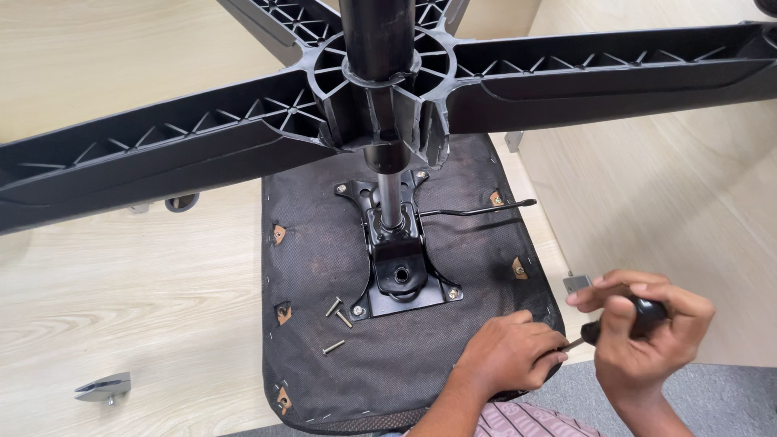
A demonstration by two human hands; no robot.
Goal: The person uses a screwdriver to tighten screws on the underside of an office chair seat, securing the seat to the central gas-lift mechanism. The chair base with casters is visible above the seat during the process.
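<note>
R hand [639, 324] grips black-handled screwdriver [623, 322]; L hand [510, 352] pinches its tip over upturned chair seat [324, 267], near loose bolts [337, 320].

Black-handled screwdriver [627, 320] lay nearly level, gripped by the right hand [639, 324], its thin metal shaft (mostly hidden) pointed left to the left hand [506, 352], whose fingers pinched its tip, above the upturned seat's [324, 267] near-right edge

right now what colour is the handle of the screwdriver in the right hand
Black handle, gripped in the right hand; best seen in the head view.
</note>
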